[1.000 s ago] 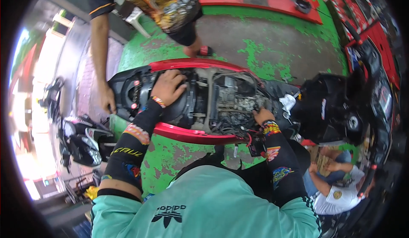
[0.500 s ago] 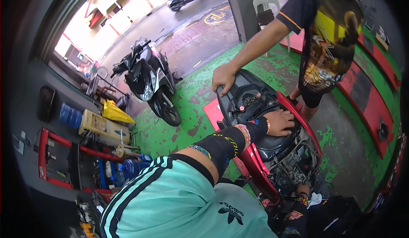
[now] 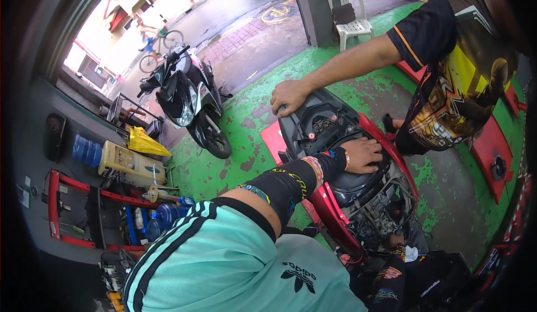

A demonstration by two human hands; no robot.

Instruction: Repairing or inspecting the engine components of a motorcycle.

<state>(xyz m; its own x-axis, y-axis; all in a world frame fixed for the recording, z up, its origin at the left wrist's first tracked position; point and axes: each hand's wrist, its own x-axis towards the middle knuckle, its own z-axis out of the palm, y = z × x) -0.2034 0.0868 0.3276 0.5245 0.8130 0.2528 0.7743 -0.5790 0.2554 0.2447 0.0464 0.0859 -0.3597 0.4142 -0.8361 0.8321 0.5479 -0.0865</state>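
Red scooter (image 3: 359,193) diagonal, probably nose-right

Two scooters (image 3: 358,186) (image 3: 190,97), one bicycle (image 3: 160,47)

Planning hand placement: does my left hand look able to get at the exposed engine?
Probably yes: your left hand rests on the black bin beside the exposed engine, whose top lies uncovered.

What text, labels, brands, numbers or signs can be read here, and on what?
Wording withheld; locations only:
Turquoise shirt: dark lettering beside a dark emblem, legible.
Black left arm sleeve: yellow lettering, partly legible.
Black motorcycle panel, lower right: pale lettering, too small to read.
Ground outside: yellow round marking, too slanted to make out.
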